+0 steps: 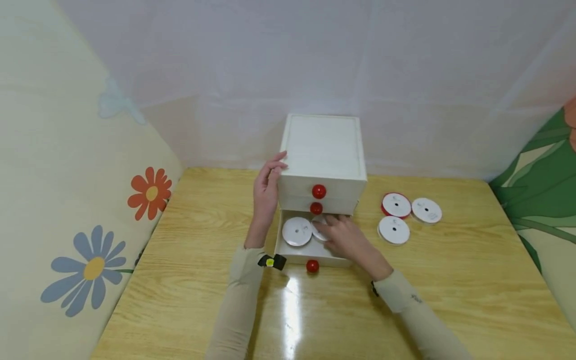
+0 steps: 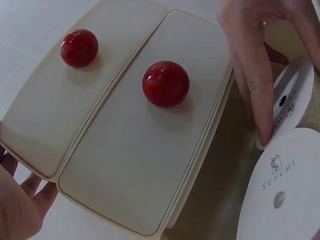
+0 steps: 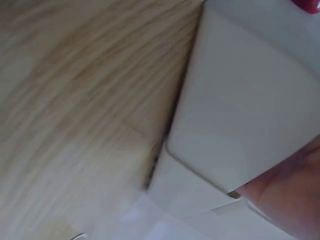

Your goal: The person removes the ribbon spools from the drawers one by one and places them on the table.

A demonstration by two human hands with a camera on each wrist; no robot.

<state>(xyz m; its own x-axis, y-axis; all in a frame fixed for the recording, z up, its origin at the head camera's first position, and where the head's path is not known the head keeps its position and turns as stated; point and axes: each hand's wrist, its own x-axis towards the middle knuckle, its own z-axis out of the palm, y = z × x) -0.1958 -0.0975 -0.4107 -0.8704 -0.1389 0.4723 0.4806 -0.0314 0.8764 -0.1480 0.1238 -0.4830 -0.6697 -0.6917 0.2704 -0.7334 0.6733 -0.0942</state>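
Note:
A small white drawer cabinet (image 1: pixel 325 145) stands with its bottom drawer (image 1: pixel 293 259) pulled out. My left hand (image 1: pixel 265 194) rests against the cabinet's left side, fingers extended near the top edge. Inside the drawer, my right hand (image 1: pixel 350 241) pinches a white ribbon spool (image 2: pixel 299 95), which tilts up at one edge in the left wrist view. Beside it lies another white ribbon spool (image 1: pixel 297 232), flat, with a hole in its middle. In the right wrist view, the drawer's outer wall (image 3: pixel 245 100) fills much of the picture, and part of the right hand shows at the edge.
Right of the cabinet on the wooden table (image 1: pixel 450 280) lie a red-edged spool (image 1: pixel 396 204) and two white-faced spools, one farther right (image 1: pixel 426 210) and one nearer (image 1: pixel 394 230). Red round knobs (image 1: pixel 319 191) stick out from the drawer fronts. A pale cloth (image 1: pixel 252 60) hangs behind.

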